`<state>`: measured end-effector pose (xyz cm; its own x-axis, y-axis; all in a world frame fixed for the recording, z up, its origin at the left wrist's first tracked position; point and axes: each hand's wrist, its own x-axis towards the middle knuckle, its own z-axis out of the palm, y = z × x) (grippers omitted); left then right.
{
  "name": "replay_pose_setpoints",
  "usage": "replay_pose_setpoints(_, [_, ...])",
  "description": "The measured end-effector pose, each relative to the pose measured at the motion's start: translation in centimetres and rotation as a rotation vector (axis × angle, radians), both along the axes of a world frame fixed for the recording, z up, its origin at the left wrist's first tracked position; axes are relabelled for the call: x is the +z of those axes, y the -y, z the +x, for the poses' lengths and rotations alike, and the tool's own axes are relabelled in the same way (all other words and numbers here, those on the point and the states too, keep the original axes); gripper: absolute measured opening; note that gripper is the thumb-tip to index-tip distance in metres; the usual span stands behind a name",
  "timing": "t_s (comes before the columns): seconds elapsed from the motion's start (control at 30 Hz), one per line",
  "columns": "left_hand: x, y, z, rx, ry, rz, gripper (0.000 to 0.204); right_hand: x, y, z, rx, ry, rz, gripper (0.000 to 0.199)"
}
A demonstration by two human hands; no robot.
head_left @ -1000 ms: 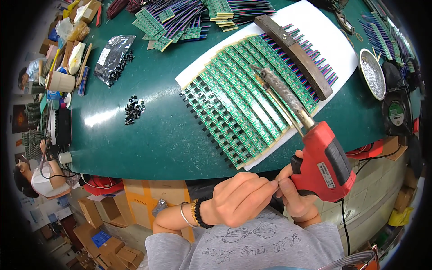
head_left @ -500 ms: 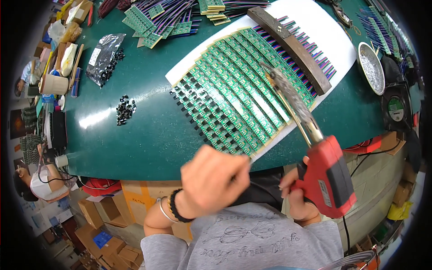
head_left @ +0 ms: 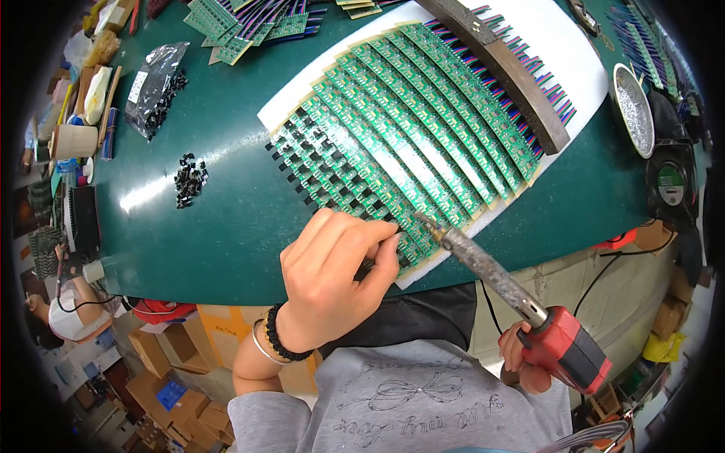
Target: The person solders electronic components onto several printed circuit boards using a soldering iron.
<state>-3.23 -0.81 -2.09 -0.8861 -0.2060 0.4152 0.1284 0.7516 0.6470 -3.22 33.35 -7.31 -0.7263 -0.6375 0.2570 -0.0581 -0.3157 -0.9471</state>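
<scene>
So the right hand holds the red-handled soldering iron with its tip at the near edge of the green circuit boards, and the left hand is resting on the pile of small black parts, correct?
Not quite. The head view shows the left hand at the near edge of the green circuit boards, close to the iron's tip; the pile of small black parts lies apart, untouched. The right hand does hold the red-handled soldering iron.

Black parts pile (head_left: pixel 189 179), plastic bag (head_left: pixel 153 87), metal dish (head_left: pixel 634 109), small fan (head_left: pixel 670 183).
</scene>
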Motion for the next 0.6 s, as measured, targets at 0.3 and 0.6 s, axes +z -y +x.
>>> replay_pose_setpoints(0.3, [0.1, -0.1, 0.1, 0.017, 0.015, 0.022, 0.02, -0.8, -2.7, 1.9, -0.083, 0.093, 0.292, 0.083])
replay_pose_setpoints(0.6, [0.2, -0.1, 0.0, 0.019, 0.026, 0.018, 0.019, 1.3, -1.6, 1.0, -0.102, 0.069, 0.361, 0.063])
